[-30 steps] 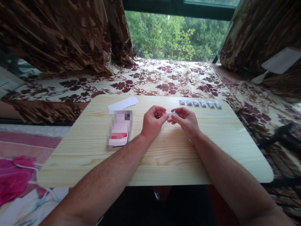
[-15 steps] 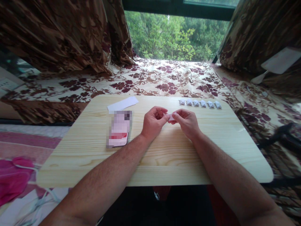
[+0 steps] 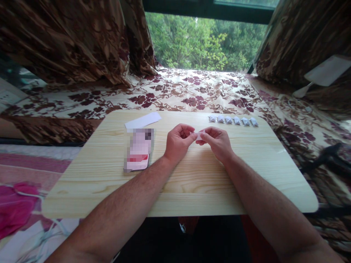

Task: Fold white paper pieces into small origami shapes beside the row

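Between my two hands is a small piece of white paper [image 3: 200, 136], held just above the wooden table. My left hand [image 3: 180, 140] pinches its left end between thumb and fingers. The right end is pinched by my right hand [image 3: 216, 140]. Fingers cover much of the paper, so its folds cannot be made out. Beyond my right hand, several small folded white paper pieces [image 3: 233, 120] lie in a row near the table's far edge.
A phone [image 3: 139, 150], partly blurred out, lies left of my hands on the light wooden table [image 3: 203, 182]. White paper strips [image 3: 144, 119] rest behind it. Floral cloth [image 3: 192, 91] covers the ledge beyond. A white lamp [image 3: 327, 71] stands at the right.
Both hands stay in nearly the same place. The paper between the fingertips has tilted slightly, and less of its face shows.
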`<state>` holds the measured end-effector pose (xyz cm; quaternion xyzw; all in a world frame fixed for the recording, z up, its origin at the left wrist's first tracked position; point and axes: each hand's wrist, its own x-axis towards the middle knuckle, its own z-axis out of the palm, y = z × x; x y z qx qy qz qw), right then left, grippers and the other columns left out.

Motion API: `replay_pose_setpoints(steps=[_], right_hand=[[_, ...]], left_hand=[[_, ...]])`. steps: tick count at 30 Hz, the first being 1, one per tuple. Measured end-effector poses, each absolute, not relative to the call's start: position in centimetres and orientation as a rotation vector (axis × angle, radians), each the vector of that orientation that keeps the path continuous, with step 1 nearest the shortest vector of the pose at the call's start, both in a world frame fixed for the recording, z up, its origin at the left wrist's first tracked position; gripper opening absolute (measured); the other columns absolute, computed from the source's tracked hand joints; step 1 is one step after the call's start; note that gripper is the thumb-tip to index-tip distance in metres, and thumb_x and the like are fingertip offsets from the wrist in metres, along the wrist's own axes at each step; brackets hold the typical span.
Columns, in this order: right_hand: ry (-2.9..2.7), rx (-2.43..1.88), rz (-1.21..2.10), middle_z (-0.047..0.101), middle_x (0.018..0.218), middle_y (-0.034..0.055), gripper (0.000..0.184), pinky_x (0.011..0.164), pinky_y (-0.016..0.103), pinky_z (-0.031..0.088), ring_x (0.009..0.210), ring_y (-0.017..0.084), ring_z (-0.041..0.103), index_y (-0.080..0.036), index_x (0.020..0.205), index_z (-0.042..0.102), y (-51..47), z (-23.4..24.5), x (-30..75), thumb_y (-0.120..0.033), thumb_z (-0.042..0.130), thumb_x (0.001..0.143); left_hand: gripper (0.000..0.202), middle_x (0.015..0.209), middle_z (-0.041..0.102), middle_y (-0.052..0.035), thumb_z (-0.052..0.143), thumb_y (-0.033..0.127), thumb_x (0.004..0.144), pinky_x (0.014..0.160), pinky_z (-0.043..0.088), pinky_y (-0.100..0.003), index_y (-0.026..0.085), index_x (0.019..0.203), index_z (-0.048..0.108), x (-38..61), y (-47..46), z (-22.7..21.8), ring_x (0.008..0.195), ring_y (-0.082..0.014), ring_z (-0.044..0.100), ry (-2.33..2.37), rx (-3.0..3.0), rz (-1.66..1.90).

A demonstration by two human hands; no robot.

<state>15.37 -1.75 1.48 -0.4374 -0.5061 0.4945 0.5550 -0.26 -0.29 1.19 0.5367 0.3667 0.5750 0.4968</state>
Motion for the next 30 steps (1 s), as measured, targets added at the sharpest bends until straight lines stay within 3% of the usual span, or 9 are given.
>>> replay_pose_setpoints(steps=[30], right_hand=[[-1.172, -1.004, 1.139, 0.068, 0.064, -0.0007, 0.024, 0.058, 0.028, 0.06, 0.056, 0.013, 0.065, -0.017, 0.073, 0.069, -1.72, 1.3, 15.19, -0.039, 0.078, 0.074]], left_hand=[[0.028, 0.066, 0.057, 0.004, 0.08, 0.023, 0.069, 0.056, 0.041, -0.02, 0.016, 0.091, 0.065, -0.07, -0.28, 1.18, 0.059, -0.0074, 0.051, 0.845, 1.308, 1.367]])
